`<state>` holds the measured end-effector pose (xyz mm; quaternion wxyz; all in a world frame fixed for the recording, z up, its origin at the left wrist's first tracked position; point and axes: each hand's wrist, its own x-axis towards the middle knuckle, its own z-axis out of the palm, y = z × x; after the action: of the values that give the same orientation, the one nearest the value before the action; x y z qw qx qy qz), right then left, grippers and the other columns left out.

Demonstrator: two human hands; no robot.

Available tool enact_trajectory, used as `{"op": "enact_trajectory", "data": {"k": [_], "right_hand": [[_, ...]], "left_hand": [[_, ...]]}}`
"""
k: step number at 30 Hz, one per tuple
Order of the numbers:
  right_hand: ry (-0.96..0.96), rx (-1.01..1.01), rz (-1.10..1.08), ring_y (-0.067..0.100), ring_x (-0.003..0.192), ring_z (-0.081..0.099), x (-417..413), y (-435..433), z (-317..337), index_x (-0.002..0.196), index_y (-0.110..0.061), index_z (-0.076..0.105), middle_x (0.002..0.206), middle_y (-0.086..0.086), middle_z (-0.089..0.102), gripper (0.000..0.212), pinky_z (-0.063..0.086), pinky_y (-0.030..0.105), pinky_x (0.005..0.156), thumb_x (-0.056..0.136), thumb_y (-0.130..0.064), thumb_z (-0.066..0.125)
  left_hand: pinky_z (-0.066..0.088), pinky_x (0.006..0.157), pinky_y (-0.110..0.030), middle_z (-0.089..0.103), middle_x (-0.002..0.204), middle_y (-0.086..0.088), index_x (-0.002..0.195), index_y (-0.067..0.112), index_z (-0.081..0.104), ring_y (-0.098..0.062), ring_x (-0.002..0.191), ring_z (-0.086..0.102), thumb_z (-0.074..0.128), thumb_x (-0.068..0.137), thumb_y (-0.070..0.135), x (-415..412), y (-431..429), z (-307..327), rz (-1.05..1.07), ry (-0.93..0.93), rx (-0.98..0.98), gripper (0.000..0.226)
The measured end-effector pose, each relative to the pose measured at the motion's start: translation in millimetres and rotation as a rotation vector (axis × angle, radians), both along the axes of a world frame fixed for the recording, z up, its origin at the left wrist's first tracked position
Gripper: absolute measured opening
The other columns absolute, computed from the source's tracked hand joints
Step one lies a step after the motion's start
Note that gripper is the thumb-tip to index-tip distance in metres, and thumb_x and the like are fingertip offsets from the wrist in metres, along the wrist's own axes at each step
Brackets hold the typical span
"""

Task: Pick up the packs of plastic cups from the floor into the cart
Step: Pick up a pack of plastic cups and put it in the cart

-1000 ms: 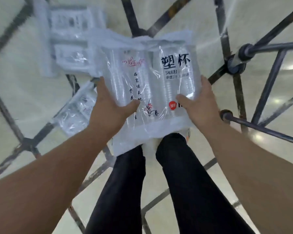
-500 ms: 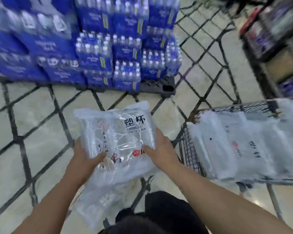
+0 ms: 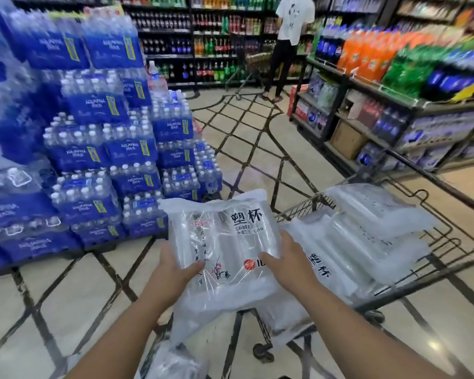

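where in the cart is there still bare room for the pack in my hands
The pack, held by the left hand and right hand, fits best in the bare far right corner of the cart. The near and middle parts are crowded with stacked packs.

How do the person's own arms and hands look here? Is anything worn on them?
Both forearms are bare, with no sleeves in view. The left hand and the right hand have no gloves; I see no watch, ring or bracelet on them.
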<state>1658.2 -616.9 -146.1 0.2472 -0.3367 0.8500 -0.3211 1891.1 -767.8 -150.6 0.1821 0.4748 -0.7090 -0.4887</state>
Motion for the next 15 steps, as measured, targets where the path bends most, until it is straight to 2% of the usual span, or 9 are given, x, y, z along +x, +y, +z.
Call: {"op": "enact_trajectory", "data": {"k": [3,7,12,15], "right_hand": [[-0.028,0.014,-0.099,0.023,0.118,0.053,-59.7,34.0,0.9,0.149,-0.036,0.024,0.133,0.001,0.052,0.09,0.049,0.045,0.097,0.073,-0.068,0.059],[-0.043,0.084,-0.195,0.028,0.14,0.036,-126.7,79.7,-5.4,0.158,-0.026,0.015,0.156,0.007,0.034,0.087,0.035,0.041,0.107,0.089,-0.052,0.062],[-0.102,0.115,-0.217,0.028,0.141,0.036,-183.0,103.5,-28.5,0.158,-0.022,0.016,0.159,0.006,0.032,0.087,0.035,0.04,0.11,0.09,-0.048,0.062],[-0.18,0.142,-0.198,0.028,0.142,0.035,-198.3,107.5,-44.6,0.158,-0.021,0.016,0.16,0.007,0.03,0.086,0.034,0.038,0.108,0.091,-0.044,0.065]], "left_hand": [[0.042,0.096,-0.037,0.049,0.129,0.0,0.14,0.019,0.033,-0.027,0.12,0.053,0.079,0.08,0.043,-72.6,11.7,-3.8,-0.095,-0.027,-0.002,0.08],[0.042,0.092,-0.034,0.05,0.134,0.004,0.146,0.024,0.025,-0.024,0.119,0.054,0.077,0.079,0.049,-155.8,40.3,-4.6,-0.188,-0.069,0.031,0.088],[0.038,0.094,-0.032,0.039,0.146,0.005,0.154,0.021,0.012,-0.025,0.134,0.045,0.073,0.08,0.056,-215.3,65.0,-14.2,-0.236,-0.137,0.102,0.103],[0.042,0.103,-0.038,0.045,0.143,0.002,0.149,0.024,0.021,-0.022,0.129,0.049,0.074,0.067,0.067,-226.4,69.3,-23.9,-0.233,-0.169,0.139,0.107]]}}
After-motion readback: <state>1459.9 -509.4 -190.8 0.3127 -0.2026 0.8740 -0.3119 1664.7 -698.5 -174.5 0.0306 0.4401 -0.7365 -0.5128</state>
